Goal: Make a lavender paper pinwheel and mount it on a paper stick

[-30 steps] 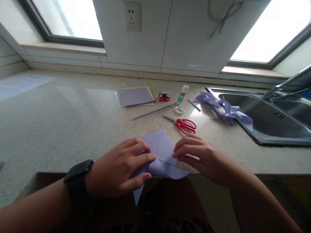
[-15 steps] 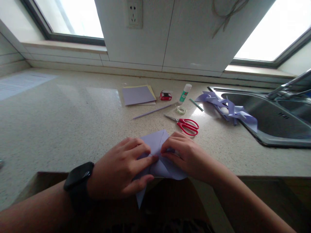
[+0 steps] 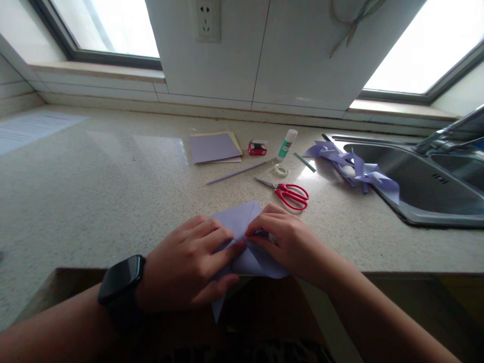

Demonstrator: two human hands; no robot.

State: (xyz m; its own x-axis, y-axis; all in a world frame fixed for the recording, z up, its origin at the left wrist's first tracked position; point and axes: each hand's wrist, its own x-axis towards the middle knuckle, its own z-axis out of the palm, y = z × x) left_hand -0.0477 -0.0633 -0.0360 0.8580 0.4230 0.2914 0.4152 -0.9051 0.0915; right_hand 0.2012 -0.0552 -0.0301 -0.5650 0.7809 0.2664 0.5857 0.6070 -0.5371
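At the counter's front edge lies a light purple paper (image 3: pixel 234 217) with slits and a curled flap, one pointed corner hanging below the edge. My left hand (image 3: pixel 192 259), wearing a black watch on the wrist, rests on its left part; the index fingertip presses near the centre and the thumb sits lower by the edge. Fingers of my right hand (image 3: pixel 285 239) pinch a bent paper flap at the middle, touching the left index fingertip. The flap's tip is hidden by the fingers. Just beyond are red-handled scissors (image 3: pixel 289 194), blades pointing left.
Behind lie a stack of coloured paper (image 3: pixel 215 147), a small red box (image 3: pixel 257 147), a glue stick (image 3: pixel 287 145), a tape roll (image 3: pixel 281 171), a purple stick (image 3: pixel 238 173) and a green strip (image 3: pixel 304 162). Purple paper pinwheels (image 3: pixel 351 166) overlap the sink rim (image 3: pixel 404 217). A printed sheet (image 3: pixel 38 128) lies left.
My right fingertips have shifted slightly left with the flap, closer to the paper's centre. The left hand stays nearly in place, and the whole view has shifted a little.
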